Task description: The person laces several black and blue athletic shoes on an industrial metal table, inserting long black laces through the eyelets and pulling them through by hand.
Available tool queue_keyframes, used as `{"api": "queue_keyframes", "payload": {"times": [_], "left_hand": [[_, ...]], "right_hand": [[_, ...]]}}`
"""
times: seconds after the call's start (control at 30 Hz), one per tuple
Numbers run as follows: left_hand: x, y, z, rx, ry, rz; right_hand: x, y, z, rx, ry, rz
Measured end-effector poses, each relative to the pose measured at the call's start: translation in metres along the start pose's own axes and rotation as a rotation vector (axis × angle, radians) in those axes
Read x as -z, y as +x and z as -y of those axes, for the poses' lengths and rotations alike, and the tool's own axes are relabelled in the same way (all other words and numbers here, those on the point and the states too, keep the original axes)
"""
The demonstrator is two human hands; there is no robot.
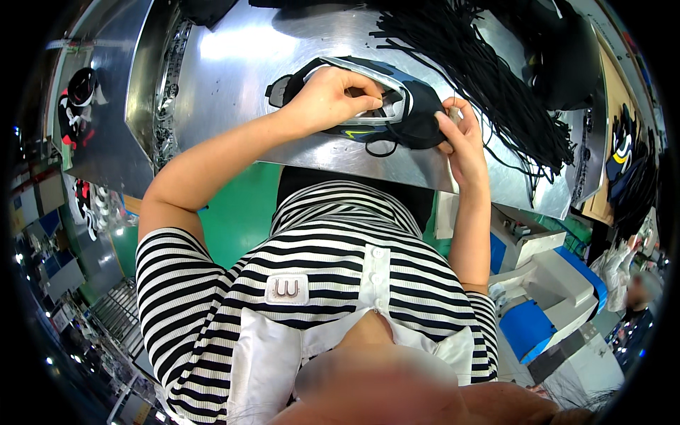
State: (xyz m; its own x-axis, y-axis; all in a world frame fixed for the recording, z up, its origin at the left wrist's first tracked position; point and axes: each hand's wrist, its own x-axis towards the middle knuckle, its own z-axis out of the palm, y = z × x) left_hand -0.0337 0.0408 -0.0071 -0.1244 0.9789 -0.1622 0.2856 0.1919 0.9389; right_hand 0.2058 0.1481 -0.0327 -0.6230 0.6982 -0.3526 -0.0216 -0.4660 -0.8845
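Observation:
A dark blue and black shoe upper (pixel 425 103) with a pale grey lining and a small yellow-green mark lies on its side on the metal table (pixel 234 92). Its toe points right and its heel left. Over the shoe's opening, my left hand (pixel 329 99) is closed in a pinch, with what looks like a thin black shoelace (pixel 386 111) at the fingertips. A black loop (pixel 381 148) hangs from the upper's near side. My right hand (pixel 462 138) grips the toe end between thumb and fingers. The inside of the shoe is partly hidden by my left hand.
Behind and right of the shoe lies a large bundle of black laces (pixel 496 99). Dark items (pixel 559 57) are piled at the back right. More shoe parts (pixel 622 152) lie off the table's right side. Grey and blue bins (pixel 528 329) stand at the lower right.

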Motion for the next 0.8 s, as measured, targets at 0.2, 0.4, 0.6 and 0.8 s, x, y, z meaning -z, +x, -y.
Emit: {"api": "queue_keyframes", "payload": {"times": [0.2,0.4,0.6,0.8], "left_hand": [[0.034,-0.003,-0.009,-0.245,0.456,-0.203],[0.162,-0.036,0.033,-0.220,0.677,-0.715],[0.210,-0.059,0.043,-0.202,0.785,-0.866],[0.073,-0.039,-0.076,-0.342,0.076,-0.113]], "right_hand": [[-0.010,-0.005,0.008,0.038,-0.152,-0.086],[-0.002,-0.004,0.002,0.046,-0.049,-0.161],[0.005,0.007,-0.005,0.030,-0.091,-0.094],[0.016,0.014,-0.003,0.010,-0.283,-0.193]]}}
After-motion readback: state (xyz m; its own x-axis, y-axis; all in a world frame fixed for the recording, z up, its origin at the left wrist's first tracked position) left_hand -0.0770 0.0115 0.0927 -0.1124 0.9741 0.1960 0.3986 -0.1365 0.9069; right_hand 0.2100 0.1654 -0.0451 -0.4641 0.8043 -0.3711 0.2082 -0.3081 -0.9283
